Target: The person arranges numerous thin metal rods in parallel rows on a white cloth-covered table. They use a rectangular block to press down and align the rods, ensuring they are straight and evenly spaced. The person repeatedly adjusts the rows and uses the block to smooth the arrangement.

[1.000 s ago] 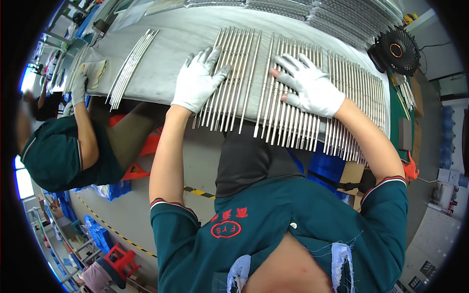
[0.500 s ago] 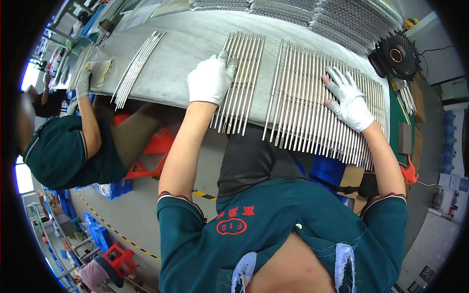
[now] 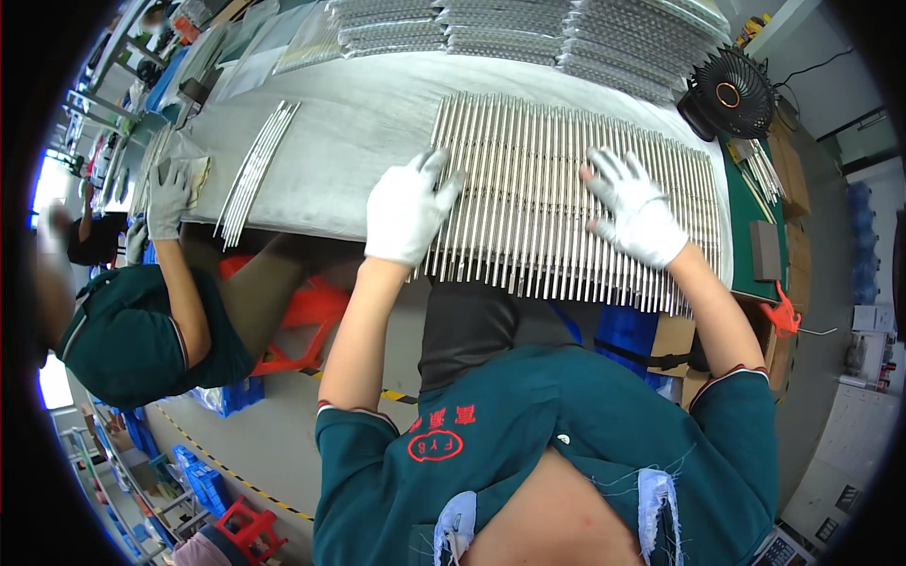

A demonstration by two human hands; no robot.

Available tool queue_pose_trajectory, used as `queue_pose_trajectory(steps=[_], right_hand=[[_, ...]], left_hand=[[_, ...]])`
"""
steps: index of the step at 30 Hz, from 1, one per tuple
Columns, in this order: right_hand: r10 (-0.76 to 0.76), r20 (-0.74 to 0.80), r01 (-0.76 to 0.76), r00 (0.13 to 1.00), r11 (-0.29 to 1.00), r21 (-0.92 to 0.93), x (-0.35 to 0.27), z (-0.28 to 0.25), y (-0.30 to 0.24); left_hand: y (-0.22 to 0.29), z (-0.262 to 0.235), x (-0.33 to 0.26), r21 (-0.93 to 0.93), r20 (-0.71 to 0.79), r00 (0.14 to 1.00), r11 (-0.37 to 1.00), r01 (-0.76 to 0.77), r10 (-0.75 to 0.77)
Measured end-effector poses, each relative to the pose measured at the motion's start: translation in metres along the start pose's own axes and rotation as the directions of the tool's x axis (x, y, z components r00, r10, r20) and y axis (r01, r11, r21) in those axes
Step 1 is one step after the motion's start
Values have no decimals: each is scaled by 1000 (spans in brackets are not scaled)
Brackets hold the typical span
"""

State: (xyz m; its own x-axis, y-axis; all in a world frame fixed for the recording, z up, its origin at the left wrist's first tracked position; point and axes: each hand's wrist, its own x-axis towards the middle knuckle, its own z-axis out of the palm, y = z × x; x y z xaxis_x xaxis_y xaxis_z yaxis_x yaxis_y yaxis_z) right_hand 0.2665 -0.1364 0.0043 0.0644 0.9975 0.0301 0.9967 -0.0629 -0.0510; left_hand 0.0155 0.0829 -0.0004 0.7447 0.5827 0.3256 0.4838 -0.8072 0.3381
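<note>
Head view. Worktable (image 3: 377, 123), grey sheet covering, spans the upper half of the frame. Row of metal rods (image 3: 547, 189), laid side by side, centre to right, near ends overhanging the table's front edge. Left hand (image 3: 408, 209), white glove, flat on the row's left edge, fingers spread, clasping nothing. Right hand (image 3: 634, 206), white glove, flat on the row's right part, fingers splayed, clasping nothing. Small rod bundle (image 3: 253, 170), upper left. Stacked rod layers (image 3: 528, 24), top edge. Black fan (image 3: 729, 92), upper right. Co-worker's grey-gloved hand (image 3: 168, 196) on table, left. Orange stool (image 3: 307, 316) below the table. Concrete floor with striped tape (image 3: 226, 472), lower left.
</note>
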Motion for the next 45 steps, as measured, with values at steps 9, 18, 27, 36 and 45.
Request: queue_pose_trajectory(steps=[9,18,27,36,45], right_hand=[[-90,97,69,991,976,206,-13,-4,-116],[-44,10,41,999,979,198,19,10,-132],[-22,-27,27,999,974,225,22,8,-136],[-16,-75,41,997,937,346,13,-1,-115],[137,63,-144,989,979,143,-3,-16,-58]], left_hand=[[18,-29,-71,161,252,955,966,-204,160],[17,-21,-56,168,210,957,957,-237,200],[30,-21,-55,209,273,950,954,-214,153],[10,-26,-35,105,356,916,966,-236,185],[43,27,38,79,371,864,915,-395,341]])
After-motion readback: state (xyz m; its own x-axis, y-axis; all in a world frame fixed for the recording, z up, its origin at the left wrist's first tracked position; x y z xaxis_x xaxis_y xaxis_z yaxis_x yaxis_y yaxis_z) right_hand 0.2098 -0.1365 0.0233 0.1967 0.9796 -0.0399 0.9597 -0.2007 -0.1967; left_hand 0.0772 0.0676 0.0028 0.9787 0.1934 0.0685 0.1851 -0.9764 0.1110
